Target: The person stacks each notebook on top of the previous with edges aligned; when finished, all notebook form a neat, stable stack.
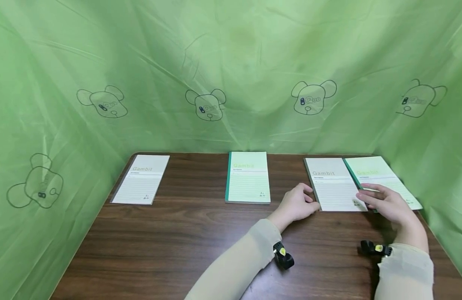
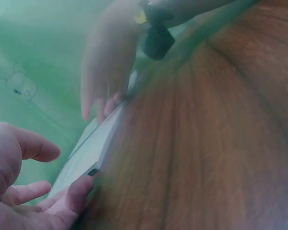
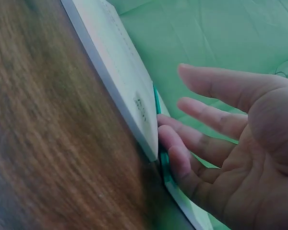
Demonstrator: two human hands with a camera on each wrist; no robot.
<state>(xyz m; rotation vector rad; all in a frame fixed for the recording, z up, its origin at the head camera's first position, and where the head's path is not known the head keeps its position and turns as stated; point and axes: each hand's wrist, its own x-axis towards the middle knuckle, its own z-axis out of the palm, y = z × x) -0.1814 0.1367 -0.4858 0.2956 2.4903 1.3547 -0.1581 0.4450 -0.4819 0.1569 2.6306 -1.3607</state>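
Observation:
At the right of the table lies a white notebook with a grey spine (image 1: 333, 185), beside a pale green notebook with a green spine (image 1: 377, 173). My left hand (image 1: 296, 203) is at the spine side of the white notebook, low near its front corner; the left wrist view shows its fingers loosely bent along the edge, thumb apart. My right hand (image 1: 390, 204) reaches over the pale green notebook to the white one's right edge. In the right wrist view, fingertips (image 3: 180, 160) touch between the two notebooks, thumb raised. Neither hand pinches anything.
Another white notebook (image 1: 141, 179) lies at the table's far left, and another pale green notebook (image 1: 248, 179) is near the back middle. Green curtains (image 1: 253, 62) with bear outlines enclose the dark wooden table (image 1: 159, 241). Both wrists wear black strapped devices.

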